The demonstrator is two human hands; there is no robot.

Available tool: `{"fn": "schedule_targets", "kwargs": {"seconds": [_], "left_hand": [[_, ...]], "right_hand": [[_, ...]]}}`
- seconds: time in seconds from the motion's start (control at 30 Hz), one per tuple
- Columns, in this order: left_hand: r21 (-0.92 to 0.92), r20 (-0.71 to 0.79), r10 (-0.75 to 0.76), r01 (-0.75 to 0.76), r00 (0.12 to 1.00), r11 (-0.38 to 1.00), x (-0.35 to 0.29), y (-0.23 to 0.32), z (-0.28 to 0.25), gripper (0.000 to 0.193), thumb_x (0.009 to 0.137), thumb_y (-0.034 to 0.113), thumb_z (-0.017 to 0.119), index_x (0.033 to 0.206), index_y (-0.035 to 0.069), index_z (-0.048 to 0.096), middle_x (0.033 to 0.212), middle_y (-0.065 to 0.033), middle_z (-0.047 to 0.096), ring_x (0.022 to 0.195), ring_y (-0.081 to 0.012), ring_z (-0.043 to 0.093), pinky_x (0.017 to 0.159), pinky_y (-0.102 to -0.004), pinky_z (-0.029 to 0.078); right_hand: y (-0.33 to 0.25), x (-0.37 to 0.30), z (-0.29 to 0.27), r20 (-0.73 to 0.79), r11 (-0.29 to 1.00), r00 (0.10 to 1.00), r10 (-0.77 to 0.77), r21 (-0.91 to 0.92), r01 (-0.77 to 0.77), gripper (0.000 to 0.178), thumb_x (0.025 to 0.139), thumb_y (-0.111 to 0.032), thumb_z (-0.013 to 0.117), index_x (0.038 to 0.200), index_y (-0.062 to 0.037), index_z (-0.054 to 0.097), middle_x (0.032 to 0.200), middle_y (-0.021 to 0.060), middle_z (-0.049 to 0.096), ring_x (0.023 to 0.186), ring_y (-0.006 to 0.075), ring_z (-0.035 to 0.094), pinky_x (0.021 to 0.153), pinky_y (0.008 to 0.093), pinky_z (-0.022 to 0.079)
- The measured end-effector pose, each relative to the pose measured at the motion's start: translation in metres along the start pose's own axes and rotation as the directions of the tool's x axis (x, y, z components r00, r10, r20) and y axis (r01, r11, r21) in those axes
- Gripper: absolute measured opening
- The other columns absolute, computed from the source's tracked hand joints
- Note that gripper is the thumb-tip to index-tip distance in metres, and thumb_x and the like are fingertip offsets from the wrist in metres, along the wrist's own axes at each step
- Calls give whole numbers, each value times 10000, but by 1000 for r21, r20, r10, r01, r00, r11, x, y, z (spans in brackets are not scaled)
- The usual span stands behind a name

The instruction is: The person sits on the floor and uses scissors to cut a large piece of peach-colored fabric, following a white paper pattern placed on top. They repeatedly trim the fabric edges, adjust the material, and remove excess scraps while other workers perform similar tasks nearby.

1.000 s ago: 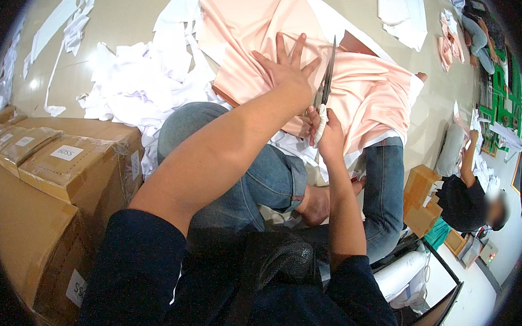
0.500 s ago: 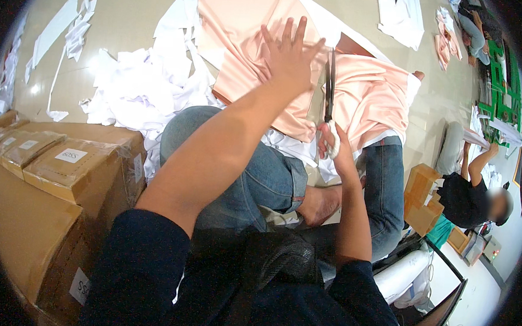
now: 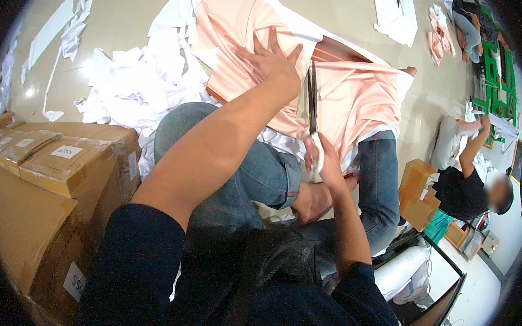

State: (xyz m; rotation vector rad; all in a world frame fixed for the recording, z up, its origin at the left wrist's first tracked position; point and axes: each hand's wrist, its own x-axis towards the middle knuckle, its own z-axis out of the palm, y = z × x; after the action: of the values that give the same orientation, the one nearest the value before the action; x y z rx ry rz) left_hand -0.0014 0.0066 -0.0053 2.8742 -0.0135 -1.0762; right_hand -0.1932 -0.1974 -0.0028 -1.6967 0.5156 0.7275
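Shiny peach fabric (image 3: 232, 29) with white edges is spread in front of my crossed legs. My left hand (image 3: 273, 63) lies on its left part, fingers spread. A pair of scissors (image 3: 312, 101) with long dark blades and white-wrapped handles is in my right hand (image 3: 326, 159), its fingers closed around the handles. The blades point away from me, along the split between the left and right parts of the peach fabric. Beyond the tips, a brown striped surface (image 3: 337, 52) shows through the opening.
White fabric scraps (image 3: 132, 85) are heaped to the left, with thin white strips (image 3: 73, 35) farther off. Taped cardboard boxes (image 3: 55, 152) stand near my left side. At the right, another person (image 3: 463, 188) sits beside a cardboard box (image 3: 416, 192); green racks (image 3: 493, 75) stand behind.
The scissors and my right hand have shifted left and slightly toward me within the view. My left hand has slid left and nearer. More of the brown striped surface now shows between the fabric parts.
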Motion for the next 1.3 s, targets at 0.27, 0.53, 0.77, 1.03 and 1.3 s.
{"fn": "schedule_targets", "kwargs": {"seconds": [0.27, 0.53, 0.77, 1.03, 1.3], "left_hand": [[17, -14, 3, -3, 1000, 1000, -3, -2, -1, 1298, 906, 443, 908, 1812, 515, -19, 1902, -214, -126, 1694, -628, 91, 1141, -987, 190], [14, -13, -5, 5, 1000, 1000, 0, 0, 2, 1191, 984, 365, 828, 1814, 515, -13, 1903, -213, -126, 1697, -621, 93, 1153, -980, 169], [94, -2, -38, 38, 999, 995, 1, 3, 6, 1345, 884, 458, 924, 1812, 504, -48, 1907, -185, -134, 1701, -619, 49, 1137, -999, 150], [67, -4, -32, 32, 999, 997, 4, 0, 8, 1693, 551, 715, 1034, 1807, 501, -81, 1909, -155, -157, 1704, -615, -5, 1144, -1002, 124], [77, 28, -57, 54, 998, 996, 6, 2, 9, 1655, 595, 678, 1030, 1803, 510, -89, 1905, -134, -193, 1710, -598, -16, 1147, -1002, 135]], "right_hand": [[-29, 46, 68, -190, 995, 982, -11, 95, 30, 573, 1055, -567, 792, 1209, -31, 662, 705, -25, 550, 551, 88, 520, 480, 300, 429], [-30, 48, 76, -206, 992, 977, -50, 104, 72, 550, 1080, -540, 769, 1205, -11, 685, 716, -19, 560, 557, 98, 518, 484, 301, 424], [-38, 44, 66, -135, 988, 989, -53, 136, 72, 542, 1083, -569, 750, 1121, -38, 647, 713, -10, 558, 572, 110, 539, 483, 305, 445], [-39, 74, 68, -193, 969, 975, -108, 198, 147, 555, 1077, -574, 759, 1078, -38, 620, 649, -1, 553, 514, 130, 552, 458, 312, 434], [-31, 71, 74, -199, 958, 970, -140, 220, 183, 575, 1079, -581, 754, 1102, -16, 648, 684, 7, 573, 524, 129, 558, 456, 313, 429]]}}
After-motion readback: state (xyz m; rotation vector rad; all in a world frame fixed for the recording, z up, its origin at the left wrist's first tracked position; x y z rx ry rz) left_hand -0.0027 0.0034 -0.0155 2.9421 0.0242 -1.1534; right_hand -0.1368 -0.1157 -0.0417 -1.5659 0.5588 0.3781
